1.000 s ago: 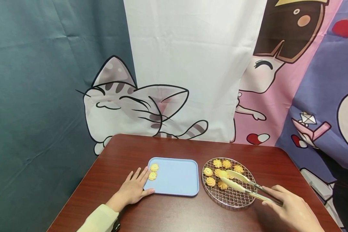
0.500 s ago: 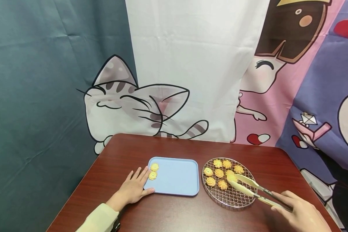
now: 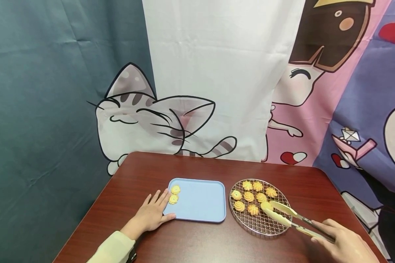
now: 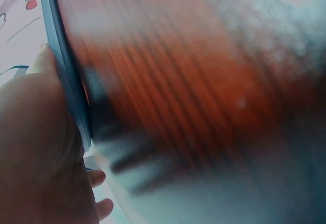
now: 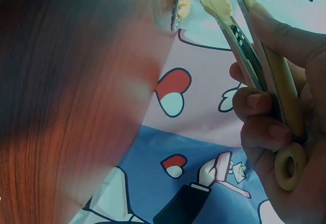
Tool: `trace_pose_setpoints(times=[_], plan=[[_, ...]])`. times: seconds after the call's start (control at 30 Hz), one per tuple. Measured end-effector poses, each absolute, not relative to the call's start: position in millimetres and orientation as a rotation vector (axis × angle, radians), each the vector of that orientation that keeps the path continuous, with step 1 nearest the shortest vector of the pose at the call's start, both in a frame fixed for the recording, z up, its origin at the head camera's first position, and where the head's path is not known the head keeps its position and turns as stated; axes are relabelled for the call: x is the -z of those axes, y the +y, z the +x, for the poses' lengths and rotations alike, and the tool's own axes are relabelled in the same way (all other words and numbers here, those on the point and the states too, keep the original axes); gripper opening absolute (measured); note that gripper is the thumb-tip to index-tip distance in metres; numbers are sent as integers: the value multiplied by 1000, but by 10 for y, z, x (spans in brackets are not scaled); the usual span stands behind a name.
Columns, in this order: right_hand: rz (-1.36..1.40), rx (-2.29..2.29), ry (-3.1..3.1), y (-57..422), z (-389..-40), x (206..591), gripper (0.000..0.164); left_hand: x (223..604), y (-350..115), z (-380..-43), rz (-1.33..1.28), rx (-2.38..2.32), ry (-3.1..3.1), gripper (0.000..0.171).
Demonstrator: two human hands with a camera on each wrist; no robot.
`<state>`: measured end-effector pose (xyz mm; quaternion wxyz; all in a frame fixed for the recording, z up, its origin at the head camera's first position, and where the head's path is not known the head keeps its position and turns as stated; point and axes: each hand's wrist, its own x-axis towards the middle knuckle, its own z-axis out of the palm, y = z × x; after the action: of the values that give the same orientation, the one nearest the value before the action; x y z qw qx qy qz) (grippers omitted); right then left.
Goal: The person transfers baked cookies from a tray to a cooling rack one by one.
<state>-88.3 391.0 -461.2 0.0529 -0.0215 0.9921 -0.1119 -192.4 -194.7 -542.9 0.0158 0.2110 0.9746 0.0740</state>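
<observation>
Tongs (image 3: 282, 219) with cream-coloured tips are gripped by the right hand (image 3: 345, 241), nearer than the blue tray (image 3: 202, 201) and well to its right; in the right wrist view its fingers are seen curled round the handles. The left hand (image 3: 151, 213) is laid at the tray's left side, its fingers stretched straight and spread, with the left rim touched by the fingertips and the near rim by the thumb. A pale sleeve (image 3: 113, 248) is seen on that arm, nearer than the tray. Two cookies (image 3: 175, 189) are set one behind the other inside the tray, along its left edge. Just right of the tray, nine piped cookies (image 3: 252, 209) are borne by a round wire rack (image 3: 263, 223). One of them is bracketed by the tongs' tips; whether it is pinched cannot be told. Tray and rack are carried by a reddish-brown counter (image 3: 197, 241). Beyond the tray, a printed cloth (image 3: 217, 54) is hung, on which a striped cat (image 3: 135, 124) is drawn.
</observation>
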Motion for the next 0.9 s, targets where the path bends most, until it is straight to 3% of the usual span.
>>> trace_pose_setpoints(times=[0.9], plan=[[-119,300,3025,3930,-894,4646,54,5382,-1913,-1895,633,-214,3015,88]])
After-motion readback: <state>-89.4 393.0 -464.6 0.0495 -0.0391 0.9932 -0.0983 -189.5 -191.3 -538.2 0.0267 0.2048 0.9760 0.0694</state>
